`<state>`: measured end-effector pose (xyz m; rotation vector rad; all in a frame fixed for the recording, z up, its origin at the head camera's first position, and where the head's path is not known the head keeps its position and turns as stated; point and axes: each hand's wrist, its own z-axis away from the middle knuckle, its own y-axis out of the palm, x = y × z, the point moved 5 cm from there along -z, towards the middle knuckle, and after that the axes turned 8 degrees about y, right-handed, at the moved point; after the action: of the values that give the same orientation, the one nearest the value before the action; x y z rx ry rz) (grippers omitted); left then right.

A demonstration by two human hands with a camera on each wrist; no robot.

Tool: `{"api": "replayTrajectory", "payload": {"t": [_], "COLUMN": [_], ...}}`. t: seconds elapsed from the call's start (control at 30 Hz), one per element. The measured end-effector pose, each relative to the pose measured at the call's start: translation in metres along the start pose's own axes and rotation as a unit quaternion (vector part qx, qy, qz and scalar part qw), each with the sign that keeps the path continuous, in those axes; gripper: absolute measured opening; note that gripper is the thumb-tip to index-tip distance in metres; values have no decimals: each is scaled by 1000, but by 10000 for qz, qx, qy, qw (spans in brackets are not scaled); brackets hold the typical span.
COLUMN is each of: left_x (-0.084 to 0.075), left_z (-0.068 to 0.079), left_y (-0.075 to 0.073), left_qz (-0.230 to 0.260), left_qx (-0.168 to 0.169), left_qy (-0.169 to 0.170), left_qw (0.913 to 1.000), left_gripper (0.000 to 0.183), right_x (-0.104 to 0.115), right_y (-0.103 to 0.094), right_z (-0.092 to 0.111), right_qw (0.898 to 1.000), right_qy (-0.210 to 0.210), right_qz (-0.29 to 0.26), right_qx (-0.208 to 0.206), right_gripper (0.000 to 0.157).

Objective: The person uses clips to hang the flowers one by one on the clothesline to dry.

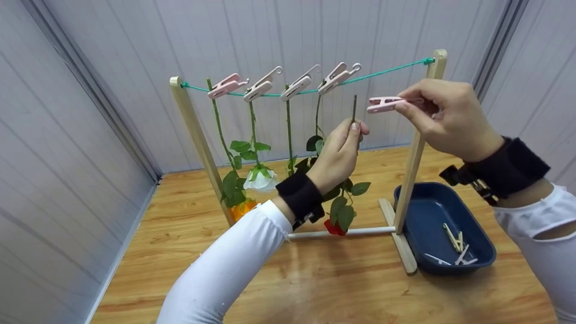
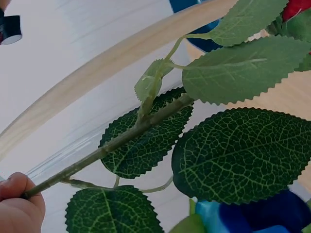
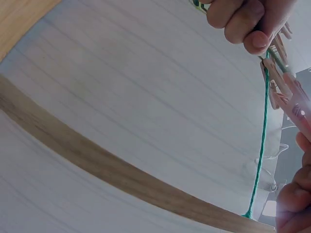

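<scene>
My left hand (image 1: 338, 153) pinches a leafy flower stem (image 1: 354, 107) near its cut end, which points up just below the green line (image 1: 382, 73). In the left wrist view toothed green leaves (image 2: 243, 153) spread along this stem. A red flower (image 1: 335, 227) hangs low under the left hand; whether it belongs to the held stem I cannot tell. To the right, my right hand (image 1: 450, 118) grips a pink clothespin (image 1: 383, 105) by its handle end, its nose toward the stem and apart from it. The right wrist view shows this clothespin partly, at the right edge.
Several clothespins (image 1: 294, 89) hold stems upside down on the line, with a white flower (image 1: 261, 180) and an orange flower (image 1: 243, 210) below. Wooden posts (image 1: 416, 157) carry the line. At right, a dark blue basin (image 1: 427, 207) contains several clothespins (image 1: 454, 238).
</scene>
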<state>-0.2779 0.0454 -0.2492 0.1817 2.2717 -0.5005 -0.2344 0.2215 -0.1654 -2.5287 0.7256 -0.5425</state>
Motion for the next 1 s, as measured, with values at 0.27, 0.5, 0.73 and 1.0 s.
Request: {"api": "replayTrajectory", "payload": {"t": [0.27,0.5,0.73,1.0], "left_x": [-3,1,4,6], "left_z": [-22,-33,-39,-44], "left_y": [3,0,2,2], "left_qz": [66,45,-219,-352], "left_qx": [-186,-353,-323,-395], "left_qy": [-123,-352,-409,-552], "left_qw": [9997,9987,9984,9971], "left_gripper": [34,33,33,34], "right_x": [5,4,5,0], "right_y": [-3,-3,-1,2], "right_z": [-23,-40,-54,-69], "right_qw": [9976,9930,9898,9854], "right_qy": [-217,-424,-371,-7], "right_qz": [622,1083,1291,1461], "right_qx": [205,199,482,872], "right_gripper": [10,17,19,20]}}
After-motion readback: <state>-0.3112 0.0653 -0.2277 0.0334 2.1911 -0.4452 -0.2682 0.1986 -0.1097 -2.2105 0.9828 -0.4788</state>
